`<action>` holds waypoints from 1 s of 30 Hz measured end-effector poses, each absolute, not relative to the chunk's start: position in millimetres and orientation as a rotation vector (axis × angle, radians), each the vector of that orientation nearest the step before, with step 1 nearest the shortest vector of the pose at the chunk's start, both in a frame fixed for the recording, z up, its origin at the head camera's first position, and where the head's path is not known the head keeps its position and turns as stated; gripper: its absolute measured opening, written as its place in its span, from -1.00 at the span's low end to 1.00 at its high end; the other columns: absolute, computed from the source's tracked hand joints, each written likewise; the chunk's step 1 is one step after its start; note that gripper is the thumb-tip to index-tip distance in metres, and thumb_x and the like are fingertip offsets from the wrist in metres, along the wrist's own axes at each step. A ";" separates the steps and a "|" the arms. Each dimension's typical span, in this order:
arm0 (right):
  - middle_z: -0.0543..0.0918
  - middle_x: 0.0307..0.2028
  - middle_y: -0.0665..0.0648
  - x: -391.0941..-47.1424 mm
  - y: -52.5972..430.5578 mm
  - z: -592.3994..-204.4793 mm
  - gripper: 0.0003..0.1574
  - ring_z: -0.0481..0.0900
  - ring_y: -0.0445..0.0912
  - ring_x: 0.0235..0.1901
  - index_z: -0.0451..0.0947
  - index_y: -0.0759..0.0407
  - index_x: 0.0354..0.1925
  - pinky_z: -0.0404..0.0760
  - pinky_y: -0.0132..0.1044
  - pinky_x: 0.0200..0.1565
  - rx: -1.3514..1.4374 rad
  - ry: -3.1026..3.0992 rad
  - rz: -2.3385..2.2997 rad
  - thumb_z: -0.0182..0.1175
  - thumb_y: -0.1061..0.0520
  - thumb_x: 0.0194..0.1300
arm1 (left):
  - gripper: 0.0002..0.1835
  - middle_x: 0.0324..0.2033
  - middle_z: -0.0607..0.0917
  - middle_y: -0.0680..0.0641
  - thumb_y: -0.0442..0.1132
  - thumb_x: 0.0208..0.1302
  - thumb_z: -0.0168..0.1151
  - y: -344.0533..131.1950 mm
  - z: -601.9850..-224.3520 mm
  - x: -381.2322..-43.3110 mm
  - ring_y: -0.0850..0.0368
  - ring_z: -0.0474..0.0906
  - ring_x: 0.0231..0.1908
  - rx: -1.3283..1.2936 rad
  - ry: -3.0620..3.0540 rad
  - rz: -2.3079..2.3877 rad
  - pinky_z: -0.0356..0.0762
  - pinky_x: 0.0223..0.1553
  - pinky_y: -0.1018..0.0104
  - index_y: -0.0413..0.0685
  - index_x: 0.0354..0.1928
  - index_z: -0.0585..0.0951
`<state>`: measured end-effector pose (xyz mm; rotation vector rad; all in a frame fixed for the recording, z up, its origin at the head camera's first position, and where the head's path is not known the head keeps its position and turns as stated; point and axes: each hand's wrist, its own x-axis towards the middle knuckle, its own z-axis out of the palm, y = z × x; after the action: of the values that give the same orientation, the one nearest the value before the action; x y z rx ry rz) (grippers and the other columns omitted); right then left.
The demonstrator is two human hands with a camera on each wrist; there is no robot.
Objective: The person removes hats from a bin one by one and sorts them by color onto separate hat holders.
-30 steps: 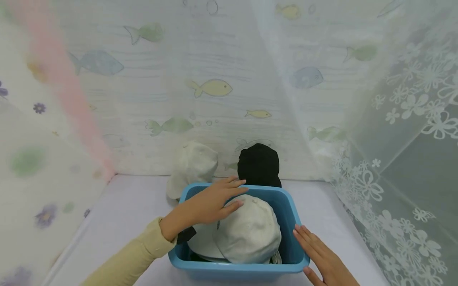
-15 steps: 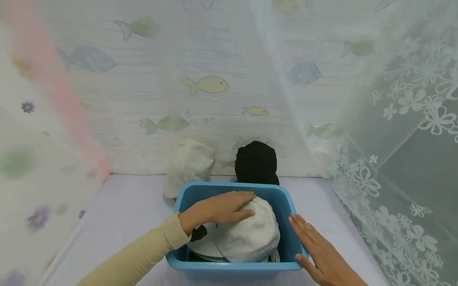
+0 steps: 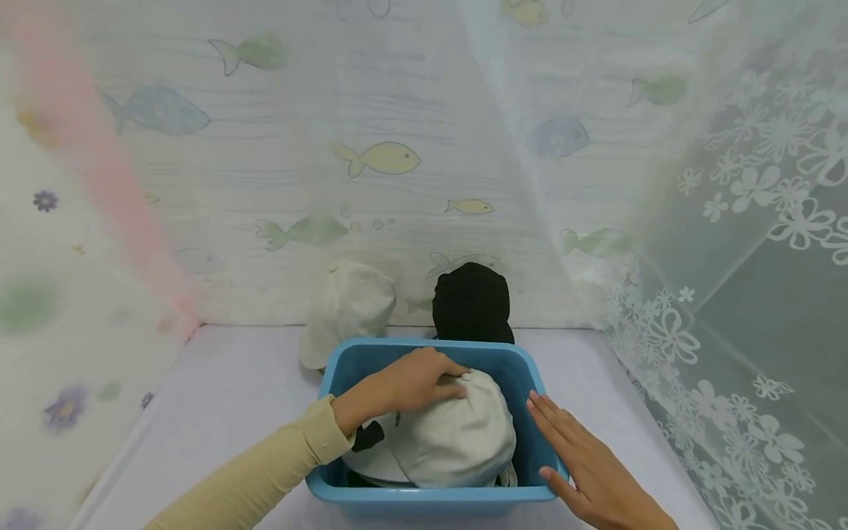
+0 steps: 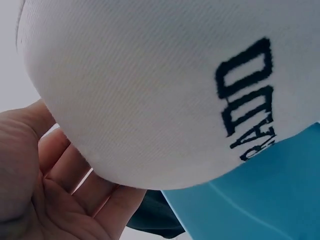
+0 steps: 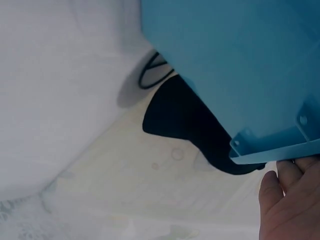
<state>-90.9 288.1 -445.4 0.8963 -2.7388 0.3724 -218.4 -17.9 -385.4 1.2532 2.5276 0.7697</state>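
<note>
A white baseball cap (image 3: 457, 438) with dark lettering (image 4: 250, 95) on its front lies in the blue plastic bin (image 3: 424, 495), brim toward the left. My left hand (image 3: 414, 383) reaches over the brim and grips the top of the crown with bent fingers. In the left wrist view, its fingers (image 4: 70, 170) curl at the edge of the crown. My right hand (image 3: 589, 464) rests with straight fingers against the bin's right rim; its fingertips also touch the rim in the right wrist view. More fabric shows under the cap, mostly hidden.
Behind the bin stand another white cap (image 3: 351, 305) at left and a black cap (image 3: 472, 303) at right, on the white cloth-covered table (image 3: 218, 412). Behind them hangs a fish-patterned curtain (image 3: 397, 88); a flower lace curtain (image 3: 762, 331) borders the right side.
My left hand has come down from above the cap onto its crown, and its fingers have bent to grip it. My right hand stays at the bin's right rim.
</note>
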 end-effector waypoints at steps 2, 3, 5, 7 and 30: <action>0.17 0.57 0.18 -90.9 288.2 -446.2 0.01 -0.19 -0.31 0.58 0.04 0.19 0.60 -0.30 -0.60 0.47 0.899 -2.739 0.371 0.29 0.02 0.37 | -0.57 0.14 0.71 -0.03 -0.08 0.46 0.25 -17.9 -386.1 -219.4 0.23 0.69 -0.01 1.266 2.530 0.796 0.62 -0.02 0.40 -0.07 0.28 0.62; 0.17 0.57 0.18 -91.0 288.2 -446.3 0.02 -0.18 -0.31 0.59 0.03 0.18 0.60 -0.29 -0.60 0.47 0.896 -2.739 0.369 0.28 0.01 0.38 | -0.58 0.12 0.73 -0.04 -0.09 0.46 0.25 -17.9 -386.2 -220.0 0.25 0.70 -0.09 1.272 2.531 0.810 0.62 -0.10 0.43 -0.08 0.26 0.63; 0.16 0.57 0.18 -91.4 288.7 -446.3 0.04 -0.16 -0.28 0.59 0.01 0.17 0.61 -0.29 -0.59 0.48 0.898 -2.737 0.363 0.28 0.01 0.37 | -0.61 0.07 0.75 -0.05 -0.12 0.45 0.26 -17.8 -385.6 -220.8 0.29 0.70 -0.22 1.284 2.539 0.835 0.60 -0.22 0.47 -0.09 0.23 0.66; 0.15 0.58 0.17 -91.7 289.2 -446.6 0.05 -0.14 -0.26 0.59 -0.02 0.13 0.62 -0.28 -0.58 0.48 0.891 -2.735 0.365 0.29 0.02 0.37 | -0.63 0.04 0.77 -0.07 -0.13 0.44 0.27 -17.7 -385.0 -221.3 0.35 0.66 -0.32 1.291 2.546 0.852 0.56 -0.31 0.50 -0.09 0.21 0.67; 0.12 0.59 0.16 -90.9 286.8 -448.5 0.02 -0.14 -0.22 0.60 -0.02 0.14 0.62 -0.28 -0.64 0.44 0.856 -2.756 0.448 0.27 0.06 0.39 | -0.75 -0.07 0.80 -0.04 -0.28 0.44 0.26 -35.9 -372.5 -219.7 0.34 0.67 -0.26 1.321 2.442 1.098 0.62 -0.25 0.45 -0.10 0.08 0.74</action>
<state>-90.9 286.8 -448.5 0.8564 -2.7559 0.4477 -219.7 -35.9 -372.5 1.3209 2.4422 1.0976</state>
